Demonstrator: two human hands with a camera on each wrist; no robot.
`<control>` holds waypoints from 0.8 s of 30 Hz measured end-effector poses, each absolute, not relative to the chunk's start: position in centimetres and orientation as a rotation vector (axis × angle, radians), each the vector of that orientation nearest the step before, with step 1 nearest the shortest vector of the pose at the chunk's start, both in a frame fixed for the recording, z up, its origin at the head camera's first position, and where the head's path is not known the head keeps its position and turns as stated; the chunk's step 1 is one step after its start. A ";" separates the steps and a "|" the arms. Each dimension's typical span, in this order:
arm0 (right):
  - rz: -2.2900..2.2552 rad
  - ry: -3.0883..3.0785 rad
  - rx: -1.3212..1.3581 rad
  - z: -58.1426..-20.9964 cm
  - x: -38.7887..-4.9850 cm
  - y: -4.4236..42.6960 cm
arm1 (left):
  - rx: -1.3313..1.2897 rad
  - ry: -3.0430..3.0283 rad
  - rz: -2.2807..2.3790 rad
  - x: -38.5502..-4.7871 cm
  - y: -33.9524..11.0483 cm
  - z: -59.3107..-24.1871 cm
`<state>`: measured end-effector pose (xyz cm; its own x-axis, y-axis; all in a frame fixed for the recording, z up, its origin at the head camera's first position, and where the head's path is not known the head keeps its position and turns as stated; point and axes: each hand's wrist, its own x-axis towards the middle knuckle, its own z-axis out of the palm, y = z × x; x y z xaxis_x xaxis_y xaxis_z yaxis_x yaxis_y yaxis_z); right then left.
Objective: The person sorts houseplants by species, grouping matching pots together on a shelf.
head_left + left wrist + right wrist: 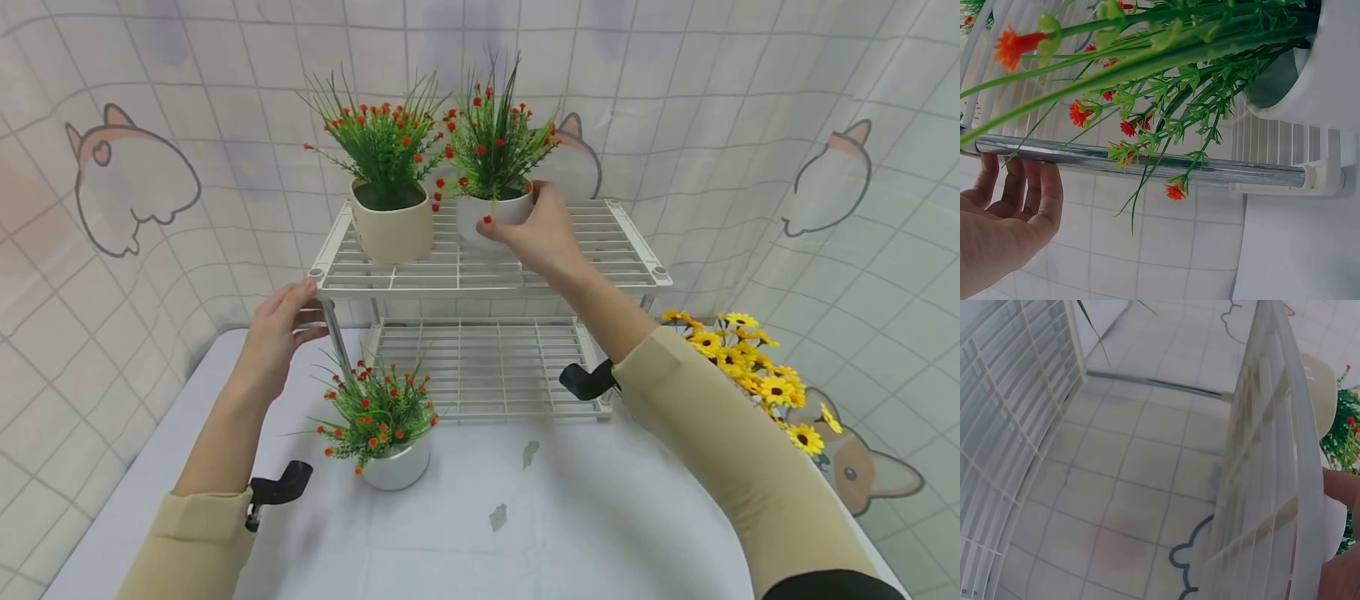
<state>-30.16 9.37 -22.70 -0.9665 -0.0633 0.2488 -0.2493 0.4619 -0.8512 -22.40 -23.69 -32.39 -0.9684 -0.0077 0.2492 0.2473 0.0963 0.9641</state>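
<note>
A white pot [483, 218] with red-flowered greenery is on the upper shelf [600, 275] of a white wire rack; my right hand [543, 229] grips its right side and front, thumb in front. Beside it on the left, touching or nearly so, stands a cream pot [393, 232] with similar flowers. My left hand [281, 329] touches the rack's front left corner, and in the left wrist view its fingertips [1050, 170] rest against the metal post [1179, 170]. In the right wrist view only part of the right hand shows, by the white pot [1335, 526].
Another white pot [397, 467] with red flowers stands on the table before the rack's front left post. Yellow flowers [750, 367] are at the right of the rack. The lower wire shelf [487, 367] lies under the upper one. A patterned curtain [247, 150] hangs behind.
</note>
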 end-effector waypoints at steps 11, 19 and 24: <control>1.426 -2.399 0.398 -23.4 -27.5 10.5 | -0.259 -2.178 -1.978 -22.4 -23.7 -32.5; 1.397 -1.964 0.700 -26.5 -23.4 10.5 | -0.264 -2.185 -1.965 -22.2 -23.7 -32.3; 1.523 -1.837 0.849 -30.1 -20.9 10.4 | -0.260 -2.186 -1.976 -22.2 -23.6 -32.2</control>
